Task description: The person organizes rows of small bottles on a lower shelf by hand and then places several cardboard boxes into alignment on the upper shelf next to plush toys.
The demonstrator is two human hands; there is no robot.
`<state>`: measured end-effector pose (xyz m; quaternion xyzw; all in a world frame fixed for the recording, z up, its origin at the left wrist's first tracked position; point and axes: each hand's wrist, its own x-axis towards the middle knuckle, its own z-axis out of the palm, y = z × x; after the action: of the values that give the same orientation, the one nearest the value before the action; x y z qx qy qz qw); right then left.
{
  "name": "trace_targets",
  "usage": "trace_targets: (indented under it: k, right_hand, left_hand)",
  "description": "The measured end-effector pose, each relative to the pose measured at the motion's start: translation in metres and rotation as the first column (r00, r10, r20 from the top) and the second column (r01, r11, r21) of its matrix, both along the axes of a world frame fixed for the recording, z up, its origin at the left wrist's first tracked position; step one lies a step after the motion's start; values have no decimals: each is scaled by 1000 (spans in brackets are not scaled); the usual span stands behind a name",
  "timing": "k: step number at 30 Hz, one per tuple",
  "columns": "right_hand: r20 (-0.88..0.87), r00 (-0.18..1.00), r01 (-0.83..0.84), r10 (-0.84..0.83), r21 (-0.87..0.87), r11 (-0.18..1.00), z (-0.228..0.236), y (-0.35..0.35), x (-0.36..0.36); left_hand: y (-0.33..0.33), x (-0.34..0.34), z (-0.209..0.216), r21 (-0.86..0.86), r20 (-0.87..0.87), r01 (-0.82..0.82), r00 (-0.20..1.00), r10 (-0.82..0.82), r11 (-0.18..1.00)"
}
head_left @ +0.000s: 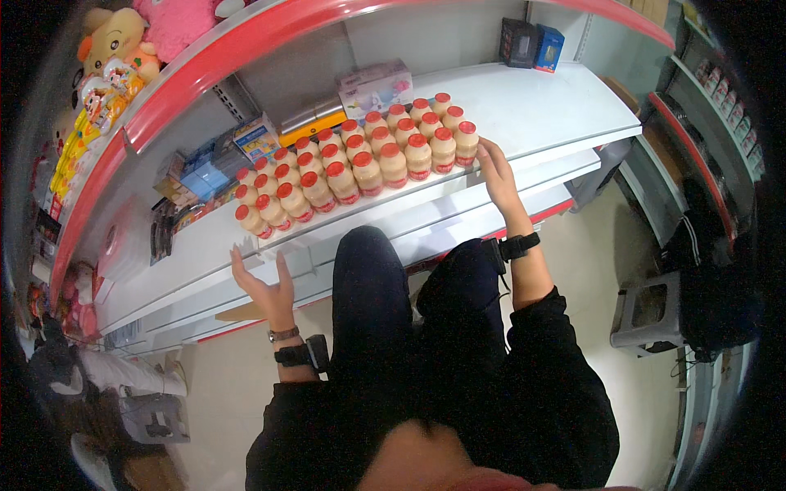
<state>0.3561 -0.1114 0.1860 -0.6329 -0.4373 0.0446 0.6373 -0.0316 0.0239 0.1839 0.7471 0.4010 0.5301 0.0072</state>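
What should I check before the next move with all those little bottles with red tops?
1. Bottles standing up on the white shelf: ok, all that show are upright.
2. Red tops in place: ok, on every bottle whose top shows.
3. Left hand free: ok, it is open in front of the left end of the bottles and holds none.
4. Right hand touching the end bottle: cannot tell, its fingers are right beside it, but contact isn't clear.
5. Gap between the back bottles and the pink-and-white box: cannot tell, the bottles hide the box's lower part.
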Motion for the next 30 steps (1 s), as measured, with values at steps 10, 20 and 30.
trace_targets:
  k: [10,20,30]
  right_hand:
    - [-348,937,-31,36,19,999,26,26,25]
    - [-554,641,-434,531,310,846,37,62,31]
    - [-551,622,-498,557,272,824,24,62,36]
  left_hand:
    - [53,4,5,16,307,230,925,-224,973]
    - [126,4,12,-128,873,777,383,-301,617]
    - [122,13,17,-259,905,869,371,-208,423]
